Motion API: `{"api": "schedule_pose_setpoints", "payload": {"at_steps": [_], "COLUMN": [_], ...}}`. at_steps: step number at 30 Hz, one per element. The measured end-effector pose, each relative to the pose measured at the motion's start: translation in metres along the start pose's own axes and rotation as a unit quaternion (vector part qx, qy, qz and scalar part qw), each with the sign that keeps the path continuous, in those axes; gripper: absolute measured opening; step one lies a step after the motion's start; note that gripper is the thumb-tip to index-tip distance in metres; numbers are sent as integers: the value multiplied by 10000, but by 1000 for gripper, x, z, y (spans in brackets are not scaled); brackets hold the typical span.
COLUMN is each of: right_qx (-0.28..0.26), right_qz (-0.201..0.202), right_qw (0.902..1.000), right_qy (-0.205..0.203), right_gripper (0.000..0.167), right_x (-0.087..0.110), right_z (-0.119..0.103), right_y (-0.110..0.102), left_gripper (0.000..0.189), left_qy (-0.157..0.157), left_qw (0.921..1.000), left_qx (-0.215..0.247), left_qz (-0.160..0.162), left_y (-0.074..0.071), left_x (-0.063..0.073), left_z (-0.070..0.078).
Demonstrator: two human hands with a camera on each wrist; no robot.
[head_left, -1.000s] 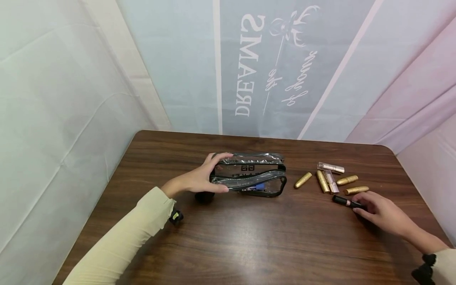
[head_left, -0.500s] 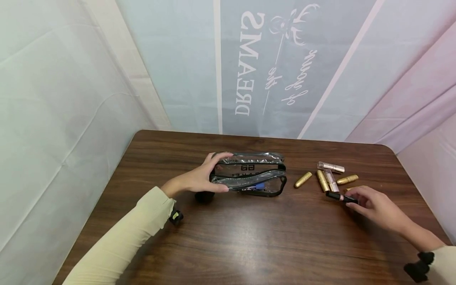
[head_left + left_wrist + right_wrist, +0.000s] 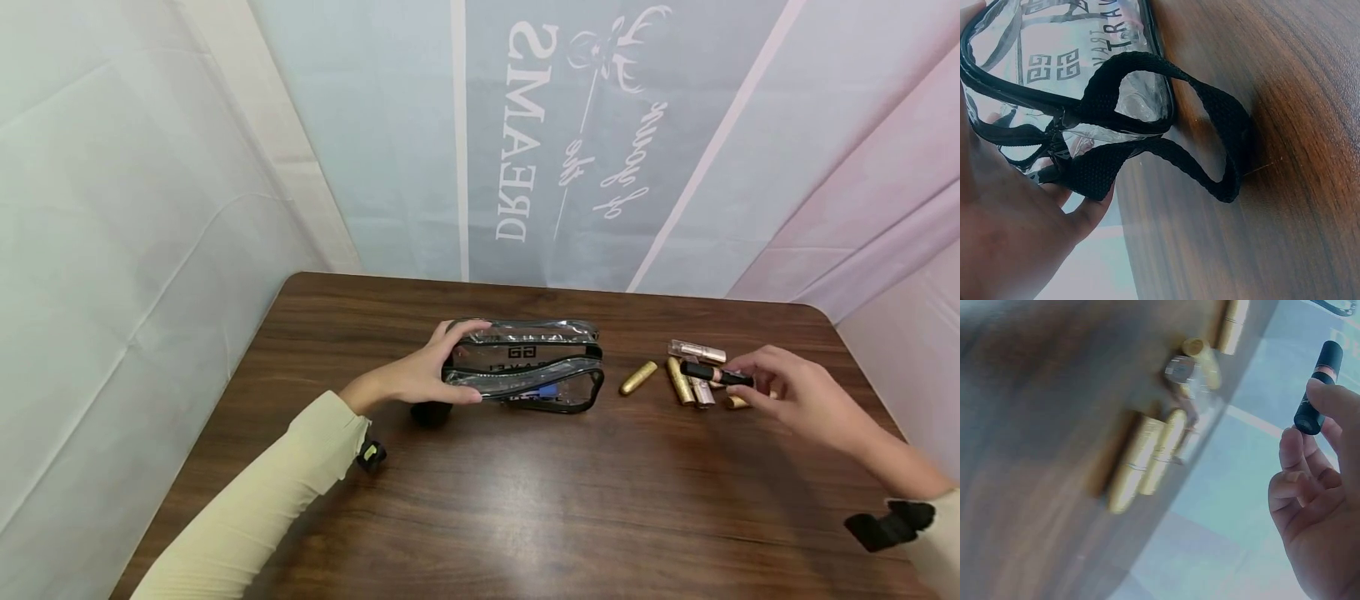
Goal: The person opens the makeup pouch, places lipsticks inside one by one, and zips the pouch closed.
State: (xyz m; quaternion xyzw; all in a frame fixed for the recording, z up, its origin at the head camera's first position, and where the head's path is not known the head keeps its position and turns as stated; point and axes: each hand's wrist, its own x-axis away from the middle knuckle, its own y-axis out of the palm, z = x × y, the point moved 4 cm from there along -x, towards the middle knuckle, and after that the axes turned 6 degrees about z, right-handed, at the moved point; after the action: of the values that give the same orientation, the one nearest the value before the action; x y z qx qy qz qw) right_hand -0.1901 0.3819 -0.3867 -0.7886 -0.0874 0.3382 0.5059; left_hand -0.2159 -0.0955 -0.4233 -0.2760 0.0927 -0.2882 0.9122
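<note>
My left hand (image 3: pixel 423 371) grips the left end of a clear zip pouch (image 3: pixel 536 340) with black trim, thumb at the near edge and fingers at the far one. The pouch's top gapes, and something blue (image 3: pixel 546 390) shows through its side. A black strap loop (image 3: pixel 1232 125) sticks out from that end in the left wrist view. With thumb and fingers my right hand (image 3: pixel 806 400) pinches a black lipstick tube (image 3: pixel 705 372) with a pinkish band, raised over several lipsticks. Gold tubes (image 3: pixel 1137 465) and clear-capped ones (image 3: pixel 697 352) lie in that group, some partly hidden.
One gold lipstick (image 3: pixel 638 378) lies apart, between the pouch and the group. The brown wooden table (image 3: pixel 517 508) meets a printed cloth backdrop (image 3: pixel 405 167) at its far edge, with pale cloth on both sides.
My right hand has lifted the black lipstick tube off the table and carried it away from me, over the other lipsticks. My left hand and the pouch have stayed put.
</note>
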Motion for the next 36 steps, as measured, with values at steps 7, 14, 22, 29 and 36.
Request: {"api": "schedule_pose_setpoints", "payload": {"at_steps": [7, 14, 22, 29, 36], "right_qx": [-182, -289, -406, -525, -596], "right_qz": [185, 310, 173, 81, -5], "right_qw": [9997, 9989, 9987, 9981, 9975], "right_qy": [14, -201, -241, -309, -384], "right_gripper": [50, 53, 54, 49, 45], "right_x": [-23, -42, -59, -72, -87], "right_z": [-14, -25, -35, -45, -55], "right_y": [-13, -19, -19, -14, -5], "left_gripper": [95, 94, 95, 95, 95], "left_qy": [-2, -17, -1, 8, 13], "left_qw": [10000, 10000, 10000, 10000, 10000], "left_qx": [-44, 3, 30, -34, 18], "left_qz": [-17, -64, -85, -75, -70], "left_y": [-2, -3, -5, -6, -8], "left_x": [-2, -3, -4, -6, -5], "left_z": [-1, -1, 0, -1, 0]}}
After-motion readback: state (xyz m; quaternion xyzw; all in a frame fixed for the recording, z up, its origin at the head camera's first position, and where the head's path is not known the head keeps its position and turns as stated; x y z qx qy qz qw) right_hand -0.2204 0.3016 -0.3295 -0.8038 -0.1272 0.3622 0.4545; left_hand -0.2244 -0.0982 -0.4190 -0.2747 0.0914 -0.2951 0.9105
